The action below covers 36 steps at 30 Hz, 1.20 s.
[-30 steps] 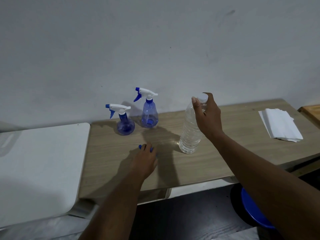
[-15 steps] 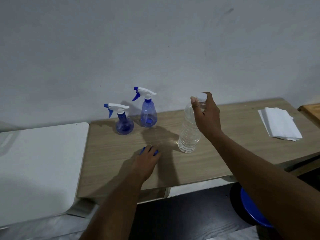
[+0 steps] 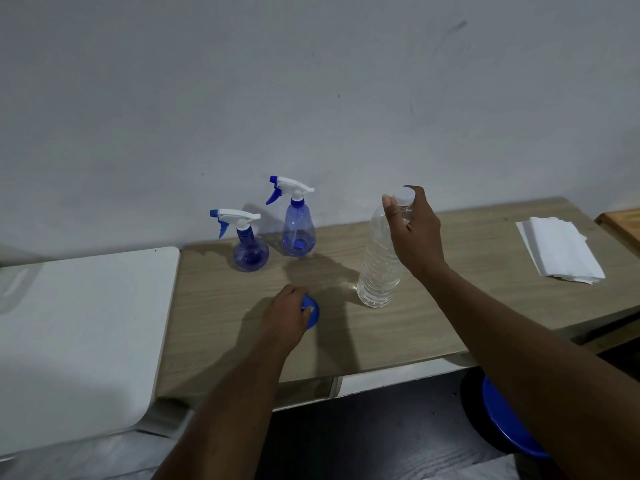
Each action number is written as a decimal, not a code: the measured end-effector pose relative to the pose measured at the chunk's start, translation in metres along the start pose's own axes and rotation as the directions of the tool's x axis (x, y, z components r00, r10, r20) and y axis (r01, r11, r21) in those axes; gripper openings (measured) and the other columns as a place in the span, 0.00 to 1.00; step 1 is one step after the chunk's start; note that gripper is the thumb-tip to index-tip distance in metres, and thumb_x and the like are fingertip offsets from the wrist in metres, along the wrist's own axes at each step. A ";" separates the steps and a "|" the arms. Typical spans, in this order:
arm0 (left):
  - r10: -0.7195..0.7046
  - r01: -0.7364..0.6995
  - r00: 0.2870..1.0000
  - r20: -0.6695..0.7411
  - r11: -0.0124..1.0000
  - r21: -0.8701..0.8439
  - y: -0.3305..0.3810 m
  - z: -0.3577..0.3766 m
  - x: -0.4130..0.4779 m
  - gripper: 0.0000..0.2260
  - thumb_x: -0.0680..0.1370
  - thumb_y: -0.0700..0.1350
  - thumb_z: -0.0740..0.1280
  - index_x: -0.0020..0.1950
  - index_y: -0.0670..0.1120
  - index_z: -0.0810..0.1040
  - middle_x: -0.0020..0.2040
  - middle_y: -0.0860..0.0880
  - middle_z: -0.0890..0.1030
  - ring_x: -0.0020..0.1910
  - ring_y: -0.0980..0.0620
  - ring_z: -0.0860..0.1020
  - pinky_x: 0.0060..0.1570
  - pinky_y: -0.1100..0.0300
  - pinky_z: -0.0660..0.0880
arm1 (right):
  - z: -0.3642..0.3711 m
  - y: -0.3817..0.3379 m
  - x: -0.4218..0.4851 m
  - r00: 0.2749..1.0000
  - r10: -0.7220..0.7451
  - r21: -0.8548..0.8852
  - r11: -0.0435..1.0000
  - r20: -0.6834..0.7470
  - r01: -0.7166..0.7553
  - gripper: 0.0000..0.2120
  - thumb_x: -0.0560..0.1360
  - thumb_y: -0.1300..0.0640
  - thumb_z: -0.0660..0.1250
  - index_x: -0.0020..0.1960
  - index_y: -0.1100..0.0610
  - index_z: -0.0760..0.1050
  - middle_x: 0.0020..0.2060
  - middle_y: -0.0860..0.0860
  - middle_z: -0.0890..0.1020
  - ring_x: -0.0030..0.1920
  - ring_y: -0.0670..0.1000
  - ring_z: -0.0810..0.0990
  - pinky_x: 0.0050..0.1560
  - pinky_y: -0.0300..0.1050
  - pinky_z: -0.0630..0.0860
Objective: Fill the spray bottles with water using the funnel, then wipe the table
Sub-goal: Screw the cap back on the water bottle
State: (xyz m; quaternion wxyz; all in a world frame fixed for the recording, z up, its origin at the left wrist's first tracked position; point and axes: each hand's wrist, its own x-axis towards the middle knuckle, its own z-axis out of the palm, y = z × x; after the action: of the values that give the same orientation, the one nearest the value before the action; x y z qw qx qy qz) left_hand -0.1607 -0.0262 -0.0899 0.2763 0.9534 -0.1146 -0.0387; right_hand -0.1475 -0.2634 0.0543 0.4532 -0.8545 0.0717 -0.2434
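Two blue spray bottles with white triggers stand by the wall: a short round one (image 3: 250,249) on the left and a taller one (image 3: 298,230) to its right. A clear water bottle (image 3: 377,268) with a white cap stands upright on the wooden table (image 3: 467,306). My right hand (image 3: 414,233) grips it around the neck and cap. My left hand (image 3: 289,315) is closed over a blue funnel (image 3: 312,315) lying on the table in front of the sprayers; only the funnel's right edge shows.
A stack of white paper towels (image 3: 561,252) lies at the table's right end. A white table (image 3: 79,337) adjoins on the left. A blue stool (image 3: 505,424) sits below the table's front edge. The wall runs directly behind the sprayers.
My left hand has closed further over the blue funnel, and more of its rim now shows to the right. My right hand has stayed on the water bottle's top.
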 end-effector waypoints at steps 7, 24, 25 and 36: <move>-0.102 0.099 0.992 -0.072 0.994 -0.045 -0.002 0.002 0.009 0.13 0.79 0.42 0.69 0.64 0.44 0.80 0.58 0.45 0.81 0.57 0.47 0.79 0.59 0.55 0.74 | -0.008 -0.003 0.002 0.997 -0.014 0.009 1.000 0.070 0.013 0.20 0.75 0.36 0.67 0.61 0.46 0.69 0.50 0.43 0.81 0.51 0.41 0.79 0.52 0.37 0.76; -0.163 0.158 0.981 -0.104 0.986 -0.057 0.061 0.001 0.114 0.09 0.78 0.48 0.69 0.57 0.48 0.82 0.50 0.48 0.84 0.51 0.48 0.82 0.52 0.55 0.77 | -0.044 0.033 0.095 0.961 -0.151 -0.076 0.982 0.233 0.173 0.27 0.67 0.44 0.77 0.60 0.46 0.68 0.46 0.48 0.83 0.46 0.48 0.84 0.51 0.54 0.81; -0.155 0.150 0.982 -0.112 0.987 -0.055 0.066 0.001 0.127 0.08 0.79 0.47 0.69 0.56 0.48 0.82 0.50 0.48 0.84 0.51 0.47 0.82 0.51 0.55 0.76 | -0.044 0.033 0.107 0.958 -0.158 -0.073 0.981 0.240 0.180 0.27 0.67 0.43 0.77 0.60 0.46 0.68 0.46 0.47 0.83 0.45 0.48 0.84 0.50 0.54 0.82; -0.172 0.167 0.972 -0.160 0.985 -0.040 0.085 0.031 0.216 0.09 0.78 0.42 0.68 0.57 0.46 0.83 0.53 0.45 0.84 0.51 0.45 0.82 0.51 0.55 0.77 | -0.008 0.053 0.193 0.937 -0.231 -0.053 0.966 0.261 0.253 0.26 0.67 0.46 0.77 0.58 0.47 0.68 0.45 0.42 0.82 0.45 0.46 0.83 0.50 0.56 0.80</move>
State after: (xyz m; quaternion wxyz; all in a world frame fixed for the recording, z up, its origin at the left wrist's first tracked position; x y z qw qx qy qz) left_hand 0.0280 -0.1636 -0.0729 0.2931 0.9559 -0.0092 0.0145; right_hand 0.0218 -0.3668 0.0827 0.3881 -0.8995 -0.0821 -0.1832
